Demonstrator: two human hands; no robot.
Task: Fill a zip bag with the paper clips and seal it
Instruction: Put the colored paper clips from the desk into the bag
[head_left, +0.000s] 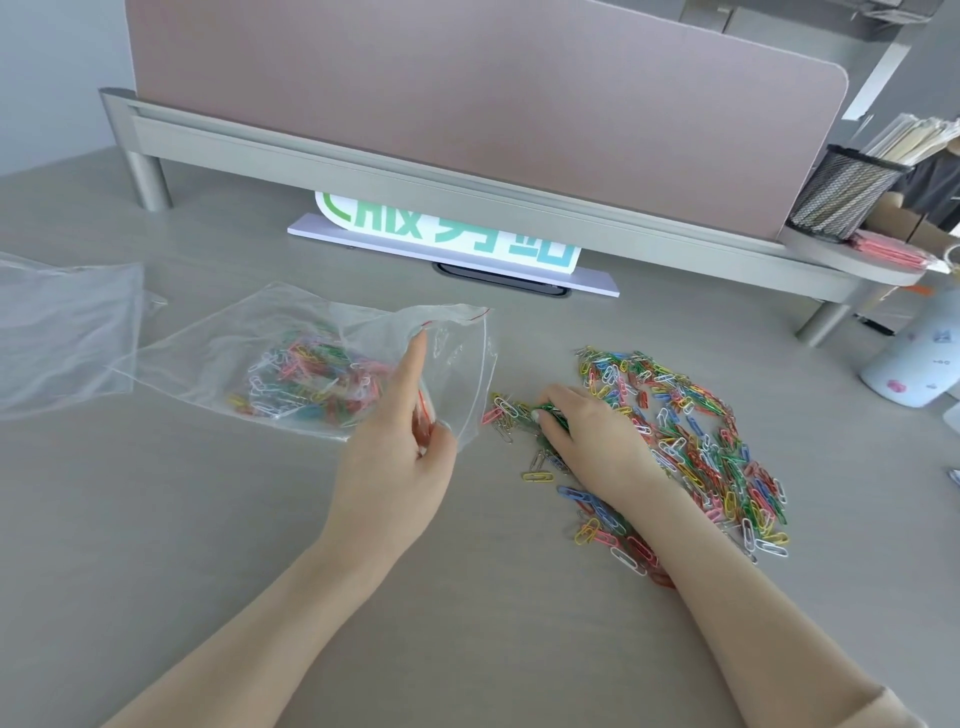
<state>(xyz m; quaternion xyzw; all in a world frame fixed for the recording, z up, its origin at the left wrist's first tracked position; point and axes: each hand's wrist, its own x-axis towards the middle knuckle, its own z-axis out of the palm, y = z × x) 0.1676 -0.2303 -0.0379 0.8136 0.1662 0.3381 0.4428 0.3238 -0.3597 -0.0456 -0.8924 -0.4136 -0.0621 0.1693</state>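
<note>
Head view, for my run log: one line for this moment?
left hand holds bag mouth open | right hand gathers clips on desk | bag part-filled, unsealed

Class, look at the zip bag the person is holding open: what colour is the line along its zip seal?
Red: a thin red line runs along the zip bag opening, clearest in the head view.

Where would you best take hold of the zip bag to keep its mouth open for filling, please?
Probably the zip bag by its near mouth edge with the red line, coming from the right, where the left hand grips it: the mouth faces the loose paper clips.
</note>
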